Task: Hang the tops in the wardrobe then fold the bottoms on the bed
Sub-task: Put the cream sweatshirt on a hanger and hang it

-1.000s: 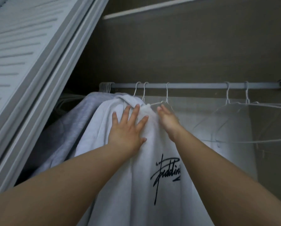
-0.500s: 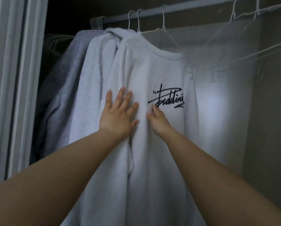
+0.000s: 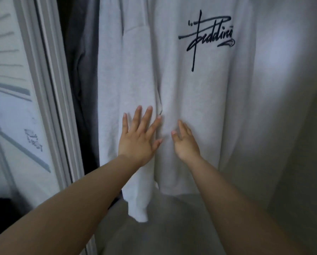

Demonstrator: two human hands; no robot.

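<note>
From the head camera, two garments show, two bare hands, and one door. The white sweatshirt (image 3: 200, 92) is the landmark: it hangs inside the wardrobe and fills most of the view, its top edge out of frame, so what it hangs from cannot be seen. It is pale heathered white, soft and thick-looking, with one black script logo (image 3: 207, 36) printed high on its right part. Its long axis runs vertically, the hem pointing down toward the wardrobe floor (image 3: 181, 223), and one sleeve (image 3: 137, 203) hangs straight down along its left side, the cuff ending lower than the hem. A vertical crease runs down the fabric between the sleeve and the body. To the left of the sweatshirt, just beside it and partly behind, hangs one grey garment (image 3: 82, 74), also vertical. Further left of that stands the white louvred wardrobe door (image 3: 19, 111), with scuffed marks on its panel. The left hand (image 3: 138, 138) lies flat on the lower part of the sweatshirt, fingers straight and spread, grasping nothing. The right hand (image 3: 186, 142) touches the fabric just to the right of it, fingers extended and relaxed, likewise released. Both hands sit well below the logo and above the hem.
</note>
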